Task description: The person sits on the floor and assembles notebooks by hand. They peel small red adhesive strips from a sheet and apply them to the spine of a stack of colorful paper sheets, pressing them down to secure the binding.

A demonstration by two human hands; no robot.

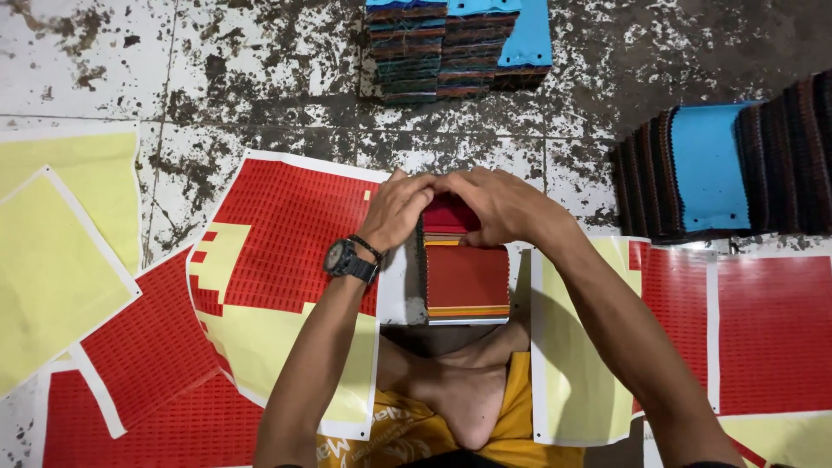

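Note:
A stack of fabric swatches (466, 277), red on top with orange and dark edges, rests on the floor in front of my crossed legs. My left hand (397, 208), with a black watch and a bracelet on its wrist, and my right hand (496, 206) meet over the stack's far end. Both grip a folded-up red swatch (446, 217) there. To the left lies a red sticker sheet (290, 234), partly peeled to its yellow backing.
More red and yellow sticker sheets (763, 329) cover the floor on both sides, with bare yellow backing sheets (52, 260) at the left. Piles of swatches with blue tops stand at the top (459, 43) and the right (719, 169). The tiled floor (260, 78) is stained.

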